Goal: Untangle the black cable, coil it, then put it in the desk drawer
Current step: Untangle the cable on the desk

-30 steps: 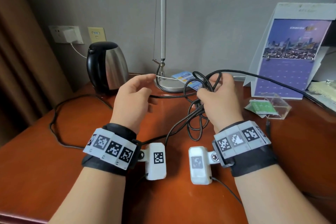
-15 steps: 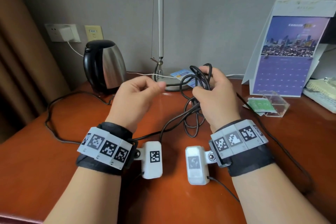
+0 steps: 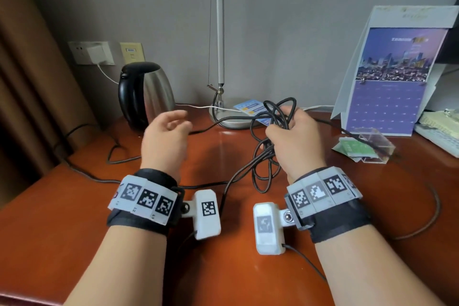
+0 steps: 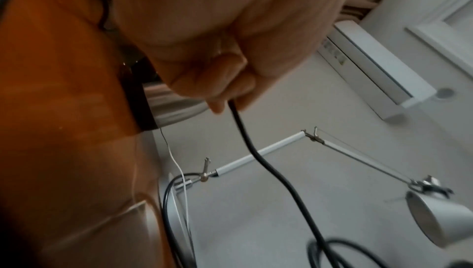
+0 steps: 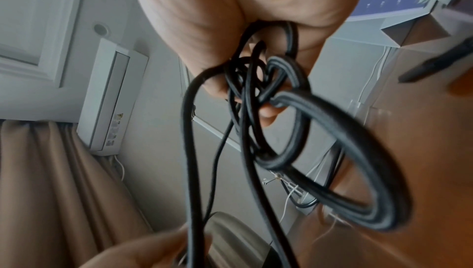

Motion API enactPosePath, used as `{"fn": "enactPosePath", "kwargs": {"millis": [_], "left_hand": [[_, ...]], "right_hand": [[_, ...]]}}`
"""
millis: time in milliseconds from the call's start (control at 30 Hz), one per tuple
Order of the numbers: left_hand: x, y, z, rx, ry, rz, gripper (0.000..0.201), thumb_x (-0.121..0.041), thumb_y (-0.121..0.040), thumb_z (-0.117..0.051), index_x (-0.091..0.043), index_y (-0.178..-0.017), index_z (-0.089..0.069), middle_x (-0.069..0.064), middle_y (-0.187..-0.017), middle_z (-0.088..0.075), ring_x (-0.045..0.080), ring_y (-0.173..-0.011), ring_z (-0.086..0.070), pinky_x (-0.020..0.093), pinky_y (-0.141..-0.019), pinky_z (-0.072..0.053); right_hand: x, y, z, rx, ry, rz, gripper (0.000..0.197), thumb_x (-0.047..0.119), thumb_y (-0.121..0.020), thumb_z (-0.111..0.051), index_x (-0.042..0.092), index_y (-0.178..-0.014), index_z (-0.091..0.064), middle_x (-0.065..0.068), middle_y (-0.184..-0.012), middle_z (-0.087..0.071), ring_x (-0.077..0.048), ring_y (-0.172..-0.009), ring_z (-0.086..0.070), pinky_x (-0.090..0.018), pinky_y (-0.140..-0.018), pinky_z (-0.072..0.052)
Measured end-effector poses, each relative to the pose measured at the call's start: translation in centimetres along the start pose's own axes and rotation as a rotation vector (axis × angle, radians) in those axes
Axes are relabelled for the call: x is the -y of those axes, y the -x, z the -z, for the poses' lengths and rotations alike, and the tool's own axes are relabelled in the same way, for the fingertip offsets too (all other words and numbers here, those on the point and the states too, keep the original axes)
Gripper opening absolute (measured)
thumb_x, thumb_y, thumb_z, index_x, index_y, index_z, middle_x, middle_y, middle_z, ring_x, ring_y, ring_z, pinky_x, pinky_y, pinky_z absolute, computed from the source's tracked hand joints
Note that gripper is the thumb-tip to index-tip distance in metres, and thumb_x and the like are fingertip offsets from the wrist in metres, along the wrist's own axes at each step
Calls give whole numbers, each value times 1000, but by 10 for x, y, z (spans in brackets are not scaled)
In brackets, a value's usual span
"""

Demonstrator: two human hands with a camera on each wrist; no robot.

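A long black cable is partly gathered into loops, and my right hand grips that bundle above the desk. Several loops hang below the fist and stick up above it; the right wrist view shows the fingers curled round the cable bundle. My left hand is a little to the left, fingers loosely curled. In the left wrist view its fingertips pinch a single strand of the cable that runs across to the bundle. Loose cable trails over the desk on both sides. No drawer is in view.
A black and steel kettle stands at the back left, a lamp base behind my hands, a standing calendar and a clear plastic box at the right. A white charger sits in the wall socket.
My left hand has drawn away to the left from the right hand, with one strand stretched between them. The raised cable at the right has dropped onto the desk. The right hand keeps its bundle.
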State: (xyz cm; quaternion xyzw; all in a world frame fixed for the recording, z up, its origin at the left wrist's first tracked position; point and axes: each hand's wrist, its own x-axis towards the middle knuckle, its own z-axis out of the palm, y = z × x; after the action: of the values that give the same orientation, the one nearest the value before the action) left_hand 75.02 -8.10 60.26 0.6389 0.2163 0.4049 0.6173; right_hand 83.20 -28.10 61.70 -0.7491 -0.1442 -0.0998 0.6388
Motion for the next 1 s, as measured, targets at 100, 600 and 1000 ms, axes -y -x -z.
{"fn": "enactPosePath", "kwargs": {"millis": [100,600,1000], "left_hand": [[-8,19,-18,290,-83,-33,13,-18,-97,-69,-21,-109,-74,-4,-83,-71,16,-43,-51,20,-36,-32],[-10,9,-5,-15,68,-127,30,-30,-90,-76,-25,-64,-62,-4,-47,-50,16,-44,-43,23,-48,-32],[-13,30,-24,450,-65,-89,25,-17,-94,-75,-17,-119,-71,3,-94,-76,20,-62,-62,24,-41,-42]], "right_hand": [[2,3,-5,44,10,6,37,13,-76,-62,28,-109,-70,10,-83,-73,-7,-68,-65,-33,-67,-56],[5,-3,7,-24,-3,52,27,7,-81,-67,32,-90,-67,12,-73,-70,0,-54,-56,-19,-53,-46],[6,8,-8,146,73,63,23,13,-76,-67,30,-91,-71,14,-68,-69,-13,-66,-65,-34,-64,-54]]}}
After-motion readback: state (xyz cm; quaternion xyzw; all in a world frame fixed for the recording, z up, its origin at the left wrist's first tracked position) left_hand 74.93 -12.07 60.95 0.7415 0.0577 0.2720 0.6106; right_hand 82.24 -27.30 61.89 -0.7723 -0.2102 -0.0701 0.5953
